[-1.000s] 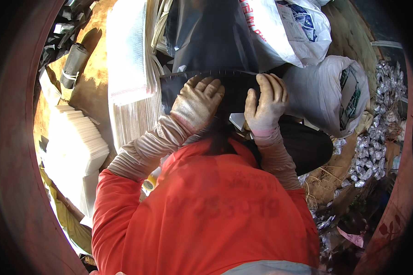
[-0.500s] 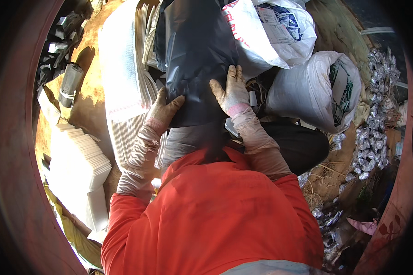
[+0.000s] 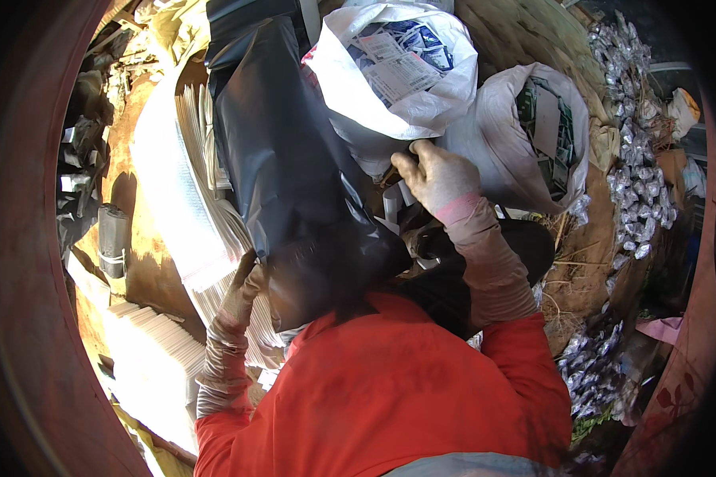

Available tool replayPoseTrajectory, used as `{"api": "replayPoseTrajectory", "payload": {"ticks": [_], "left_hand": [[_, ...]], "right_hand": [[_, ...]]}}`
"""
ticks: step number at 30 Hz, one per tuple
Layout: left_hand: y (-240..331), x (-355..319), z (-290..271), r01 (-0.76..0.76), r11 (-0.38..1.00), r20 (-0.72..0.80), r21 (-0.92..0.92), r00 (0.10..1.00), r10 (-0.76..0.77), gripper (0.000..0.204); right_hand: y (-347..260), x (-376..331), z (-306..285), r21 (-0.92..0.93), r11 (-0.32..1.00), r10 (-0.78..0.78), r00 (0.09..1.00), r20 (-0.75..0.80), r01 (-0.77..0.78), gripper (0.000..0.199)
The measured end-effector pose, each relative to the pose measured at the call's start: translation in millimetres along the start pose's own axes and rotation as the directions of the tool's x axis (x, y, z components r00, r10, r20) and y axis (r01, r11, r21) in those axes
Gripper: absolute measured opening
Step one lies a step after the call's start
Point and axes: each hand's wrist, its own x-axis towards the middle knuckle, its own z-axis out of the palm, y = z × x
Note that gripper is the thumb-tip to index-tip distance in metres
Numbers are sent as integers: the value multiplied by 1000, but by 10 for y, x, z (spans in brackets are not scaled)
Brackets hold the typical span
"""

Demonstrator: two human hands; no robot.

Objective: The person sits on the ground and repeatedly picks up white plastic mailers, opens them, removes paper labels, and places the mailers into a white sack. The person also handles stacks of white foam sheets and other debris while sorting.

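Observation:
A large glossy black plastic bag (image 3: 294,167) lies lengthwise in front of me, its near end over my lap. My left hand (image 3: 243,296), in a soiled pale glove, is closed at the bag's near left edge, with some fingers hidden. Off the bag's right side, my right hand (image 3: 445,179) is raised in a similar glove, fingers bent and thumb apart, nothing visible between them. Its fingertips are close below a white woven sack (image 3: 334,99) with a rolled rim. Inside that sack are blue-and-white packets (image 3: 433,52) and printed white labels (image 3: 398,71).
A second white sack (image 3: 485,143) with green packets stands at the right. Left of the bag lie stacked white sheets (image 3: 167,191), another pale stack (image 3: 151,350) and a tied dark roll (image 3: 113,238). Shiny silvery wrapped pieces (image 3: 640,183) line the far right.
My right hand has left the bag and moved right, toward the packet sack. My left hand has shifted down and left to the bag's edge. The bag's near end has come closer to me.

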Motion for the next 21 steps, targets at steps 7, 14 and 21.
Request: {"api": "replayPoseTrajectory", "payload": {"ticks": [7, 14, 21], "left_hand": [[609, 308, 846, -330, 383, 1, 863, 758, 652, 65], [1015, 550, 1175, -551, 372, 179, 747, 706, 685, 62], [1083, 833, 1185, -188, 959, 227, -213, 945, 236, 49]], "right_hand": [[19, 1374, -152, -196, 980, 14, 993, -120, -37, 61], [275, 1487, 28, -125, 989, 96, 991, 91, -85, 36], [108, 923, -573, -69, 943, -265, 607, -749, 326, 12]]}}
